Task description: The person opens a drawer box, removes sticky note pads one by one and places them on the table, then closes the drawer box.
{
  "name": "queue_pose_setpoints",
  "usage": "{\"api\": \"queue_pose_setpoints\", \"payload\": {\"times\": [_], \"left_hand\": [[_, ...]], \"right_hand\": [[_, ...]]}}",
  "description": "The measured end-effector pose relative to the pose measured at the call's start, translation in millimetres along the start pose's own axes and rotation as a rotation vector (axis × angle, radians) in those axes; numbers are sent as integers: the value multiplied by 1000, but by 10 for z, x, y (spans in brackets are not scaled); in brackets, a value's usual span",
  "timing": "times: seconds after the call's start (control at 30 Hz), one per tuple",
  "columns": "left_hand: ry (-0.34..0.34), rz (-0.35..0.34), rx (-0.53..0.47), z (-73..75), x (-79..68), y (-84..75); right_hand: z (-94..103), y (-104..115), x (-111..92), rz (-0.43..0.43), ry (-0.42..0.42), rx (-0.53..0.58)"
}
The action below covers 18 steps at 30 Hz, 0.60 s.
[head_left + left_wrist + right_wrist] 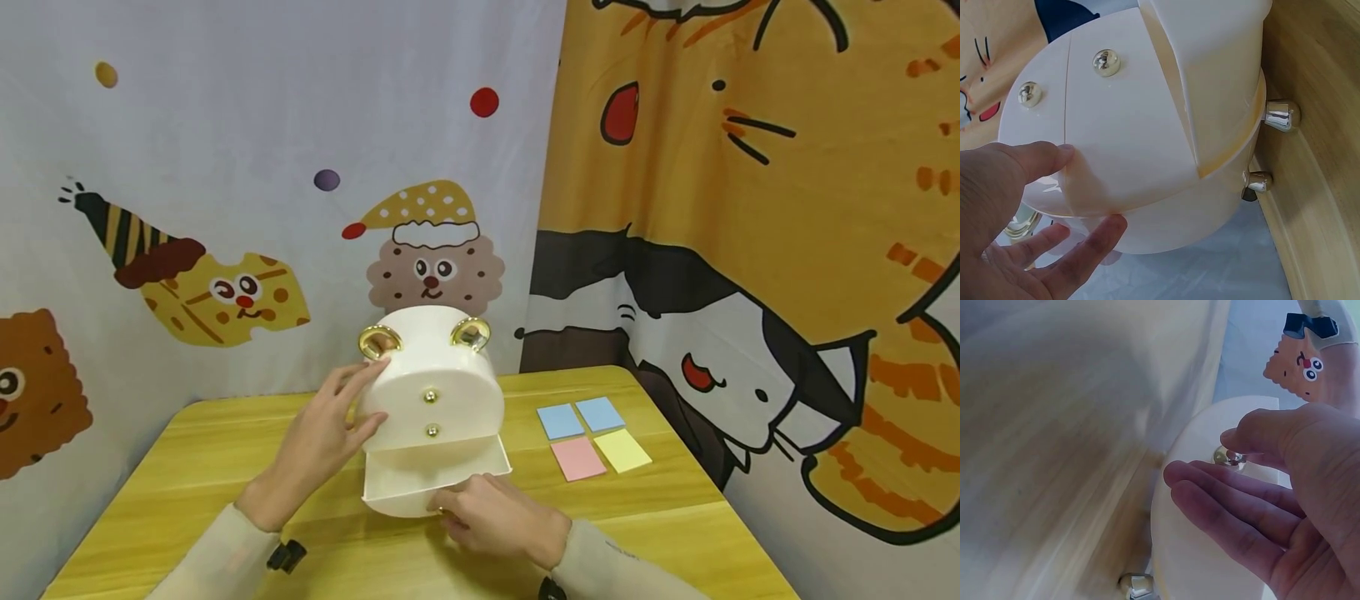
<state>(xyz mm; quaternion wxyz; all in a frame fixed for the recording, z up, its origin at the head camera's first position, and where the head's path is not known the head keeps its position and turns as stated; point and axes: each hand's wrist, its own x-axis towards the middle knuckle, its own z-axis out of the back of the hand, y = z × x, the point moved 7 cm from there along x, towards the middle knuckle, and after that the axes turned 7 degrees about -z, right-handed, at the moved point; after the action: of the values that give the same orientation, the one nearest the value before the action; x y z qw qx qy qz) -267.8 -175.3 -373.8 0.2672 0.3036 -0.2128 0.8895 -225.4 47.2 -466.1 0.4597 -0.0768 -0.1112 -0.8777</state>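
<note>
In the head view a white rounded drawer box with gold ring-shaped ears stands on the table, its bottom drawer pulled out toward me. My left hand rests against the box's left side, fingers spread. In the left wrist view its thumb touches the front face and the other fingers lie along the side. My right hand is at the front of the drawer. The right wrist view has its thumb and index finger pinching the drawer's gold knob, which they partly cover.
Two blue sticky-note pads, a pink pad and a yellow pad lie right of the box on the wooden table. Cartoon-printed curtains hang behind. Short gold feet support the box.
</note>
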Motion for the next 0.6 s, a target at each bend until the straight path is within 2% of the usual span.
{"api": "queue_pose_setpoints", "payload": {"times": [0.33, 0.6], "left_hand": [[-14, -12, 14, 8, -12, -17], [-5, 0, 16, 3, -14, -16]], "right_hand": [[-46, -72, 76, -31, 13, -9], [-57, -122, 131, -48, -13, 1]]}}
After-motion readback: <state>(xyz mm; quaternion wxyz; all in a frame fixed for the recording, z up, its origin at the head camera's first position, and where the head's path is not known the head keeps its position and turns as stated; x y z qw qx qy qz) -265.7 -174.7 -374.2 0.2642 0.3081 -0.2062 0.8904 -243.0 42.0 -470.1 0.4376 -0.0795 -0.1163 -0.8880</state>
